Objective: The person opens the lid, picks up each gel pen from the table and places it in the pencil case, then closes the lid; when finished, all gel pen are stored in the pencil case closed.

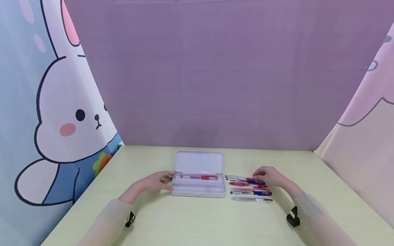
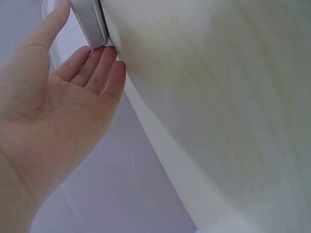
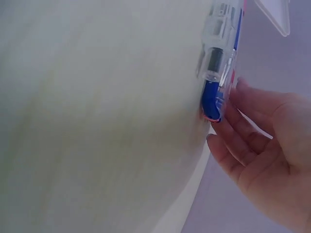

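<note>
A white pencil case [image 1: 198, 195] lies with its lid raised behind it, and a clear pen with a red grip [image 1: 200, 177] rests in its long back compartment. My left hand [image 1: 155, 181] touches the case's left end, thumb toward the front and fingers, fairly straight, at the rear corner. In the left wrist view the fingertips [image 2: 109, 53] meet the case edge. Right of the case, my right hand [image 1: 271, 176] pinches the right end of a red pen [image 1: 250, 178], the farthest of a row. Blue-ended pens [image 3: 211, 97] partly hide this contact in the right wrist view.
Several pens lie side by side, including a pink one [image 1: 238, 184], a blue-and-clear one [image 1: 250, 193] and a clear one [image 1: 250, 199] nearest me. A low divider splits the case's front compartment. A purple panel [image 1: 200, 78] stands behind the pale table [image 1: 184, 222].
</note>
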A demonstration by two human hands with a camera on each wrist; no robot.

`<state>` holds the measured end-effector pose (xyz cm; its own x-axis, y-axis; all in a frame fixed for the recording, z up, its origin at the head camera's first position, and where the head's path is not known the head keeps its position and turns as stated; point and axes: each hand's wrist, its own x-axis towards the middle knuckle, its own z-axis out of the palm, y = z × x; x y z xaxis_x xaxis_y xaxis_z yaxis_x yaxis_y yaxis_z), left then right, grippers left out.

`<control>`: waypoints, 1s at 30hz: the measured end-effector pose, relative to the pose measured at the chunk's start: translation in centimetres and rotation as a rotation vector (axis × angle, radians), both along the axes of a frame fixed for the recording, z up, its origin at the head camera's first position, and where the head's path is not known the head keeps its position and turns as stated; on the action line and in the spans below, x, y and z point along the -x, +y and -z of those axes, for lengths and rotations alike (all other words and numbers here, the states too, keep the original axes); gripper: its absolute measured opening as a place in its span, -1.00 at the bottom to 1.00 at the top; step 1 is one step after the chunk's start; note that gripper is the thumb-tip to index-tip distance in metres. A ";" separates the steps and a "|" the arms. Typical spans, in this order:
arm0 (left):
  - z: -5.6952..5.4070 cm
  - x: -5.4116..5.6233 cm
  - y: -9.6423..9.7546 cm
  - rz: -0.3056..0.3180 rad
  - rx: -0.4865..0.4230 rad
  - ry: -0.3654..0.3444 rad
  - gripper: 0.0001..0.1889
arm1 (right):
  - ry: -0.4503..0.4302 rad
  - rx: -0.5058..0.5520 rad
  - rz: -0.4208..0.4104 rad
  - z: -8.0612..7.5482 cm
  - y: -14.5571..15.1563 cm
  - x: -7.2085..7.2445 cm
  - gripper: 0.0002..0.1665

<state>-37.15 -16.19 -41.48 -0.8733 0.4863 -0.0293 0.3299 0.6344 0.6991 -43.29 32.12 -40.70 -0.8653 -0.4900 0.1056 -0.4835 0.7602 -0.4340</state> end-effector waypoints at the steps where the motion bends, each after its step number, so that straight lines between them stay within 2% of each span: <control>1: 0.0 0.0 0.0 0.001 -0.001 0.001 -0.31 | 0.004 0.000 -0.008 0.0 0.0 0.0 -0.82; 6: 0.1 0.1 -0.1 0.008 -0.012 0.002 -0.31 | 0.032 -0.019 -0.050 -0.1 -0.2 0.0 -0.85; 14: -0.1 0.0 -0.1 0.007 0.005 0.007 -0.29 | 0.030 -0.010 -0.023 0.0 -0.4 0.0 -0.89; 21: 0.0 -0.1 0.0 -0.010 -0.003 -0.024 -0.28 | 0.011 -0.032 -0.012 -0.1 -0.3 -0.2 -0.91; 27: 0.2 0.2 -0.1 -0.016 -0.008 -0.027 -0.28 | 0.022 -0.046 -0.028 -0.4 -0.4 -0.4 -0.91; 30: 0.3 0.3 -0.2 -0.014 -0.010 -0.024 -0.28 | 0.007 -0.040 -0.010 -0.6 -0.4 -0.5 -0.94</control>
<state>-37.45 -16.39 -41.75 -0.8789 0.4748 -0.0453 0.3044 0.6315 0.7131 -42.83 31.69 -40.13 -0.8596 -0.5026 0.0921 -0.4942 0.7719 -0.4000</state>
